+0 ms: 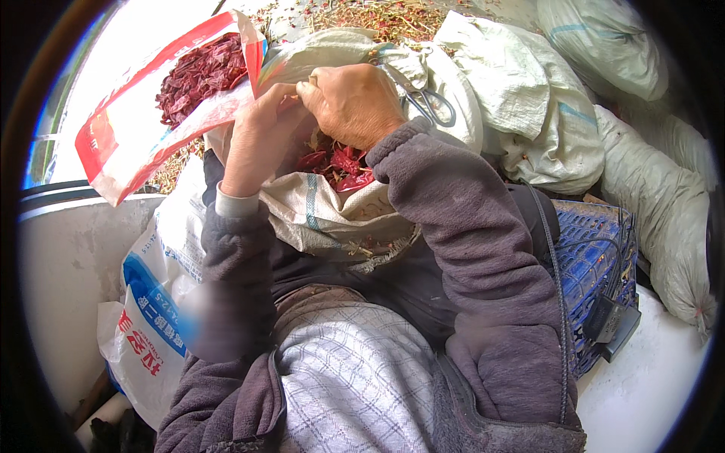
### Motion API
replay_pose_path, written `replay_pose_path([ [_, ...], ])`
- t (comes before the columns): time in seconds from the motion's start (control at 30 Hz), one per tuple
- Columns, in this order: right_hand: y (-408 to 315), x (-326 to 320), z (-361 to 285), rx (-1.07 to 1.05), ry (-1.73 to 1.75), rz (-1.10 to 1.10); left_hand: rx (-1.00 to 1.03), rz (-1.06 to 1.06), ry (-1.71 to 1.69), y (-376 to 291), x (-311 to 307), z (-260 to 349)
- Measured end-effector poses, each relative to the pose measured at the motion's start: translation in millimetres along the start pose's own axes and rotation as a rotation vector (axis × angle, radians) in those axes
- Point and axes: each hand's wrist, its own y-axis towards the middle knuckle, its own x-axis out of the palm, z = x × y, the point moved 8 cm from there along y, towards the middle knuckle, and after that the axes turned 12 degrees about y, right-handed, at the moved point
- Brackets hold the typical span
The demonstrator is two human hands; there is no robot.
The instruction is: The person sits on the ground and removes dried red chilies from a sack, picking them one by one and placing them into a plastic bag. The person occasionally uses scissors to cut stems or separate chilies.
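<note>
An open woven sack (pixel 334 218) of dried red chili peppers (pixel 345 164) lies between my legs. Above its mouth my two hands meet at the fingertips. My left hand (pixel 260 136) is raised, its fingers bent near the right fingertips; whether it grips anything is hidden. My right hand (pixel 351 102) is curled with thumb and forefinger pinched on a small pale thing, perhaps a pepper stem. To the left, a red-and-white bag (pixel 107 141) stands open with dark red dried pods (pixel 204 76) inside. Scissors (pixel 425 99) lie on pale sacking just right of my right hand.
Pale woven sacks (pixel 544 113) and full bags (pixel 657 209) lie at the right. A blue plastic crate (pixel 595 238) with a cable and a black device (pixel 614 325) sits beside my right arm. Stems litter (pixel 379 20) the far floor. A printed fertilizer bag (pixel 153 317) lies left.
</note>
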Motion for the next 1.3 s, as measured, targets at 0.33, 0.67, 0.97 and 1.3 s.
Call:
replay_pose_path([
  [0.33,-17.0,27.9,33.6,0.508,1.147,0.212,-0.235,0.076,-1.088,-5.5,26.2,-13.6],
  [0.67,-11.8,-24.0,-11.5,-0.053,0.327,0.395,-0.009,0.330,-0.099,-15.1,-4.9,9.4],
  [0.97,-13.6,-25.3,54.7,0.677,1.408,0.334,-0.420,0.122,-1.440,-32.0,53.2,-67.5],
  [1.3,-17.9,29.9,30.4,0.693,1.418,-0.120,-0.217,0.281,-0.756,-26.1,3.2,-54.9],
])
